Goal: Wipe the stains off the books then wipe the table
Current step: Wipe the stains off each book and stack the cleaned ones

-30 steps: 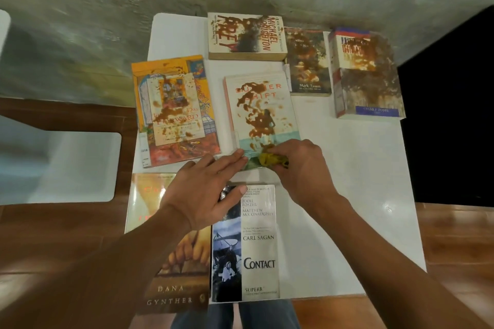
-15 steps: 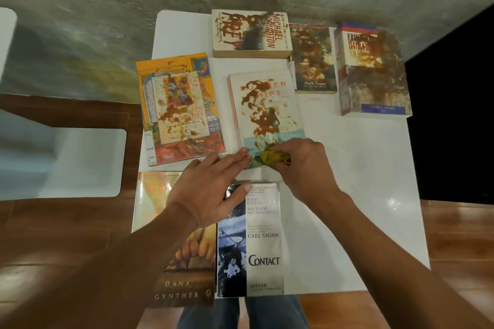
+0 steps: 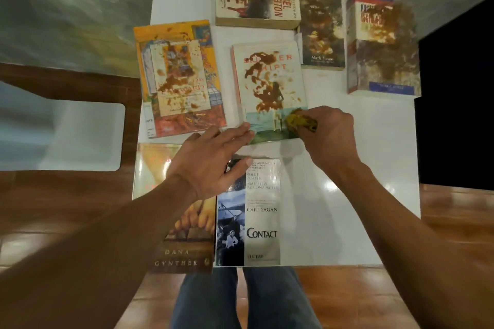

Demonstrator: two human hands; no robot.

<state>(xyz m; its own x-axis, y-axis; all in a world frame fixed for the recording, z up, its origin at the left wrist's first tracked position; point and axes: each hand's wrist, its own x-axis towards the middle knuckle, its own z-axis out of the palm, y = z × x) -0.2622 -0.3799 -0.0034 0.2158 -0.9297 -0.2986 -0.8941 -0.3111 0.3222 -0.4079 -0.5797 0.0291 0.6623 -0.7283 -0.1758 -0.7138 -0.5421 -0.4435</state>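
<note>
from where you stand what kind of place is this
Probably a room in a home, or a setup staged for cleaning: a small white table against a bare concrete wall, a wood floor, and stained books laid out flat.

White table [image 3: 374, 157], seven books [image 3: 270, 88]

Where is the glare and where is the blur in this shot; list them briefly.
Head view: bright glare spots on the white table near the right hand, which grips the yellow cloth; motion blur smears the grey wall and the far stained books, whose titles are barely legible; the Contact book by the left hand reads sharply; wide-angle distortion bends the table edges.
</note>
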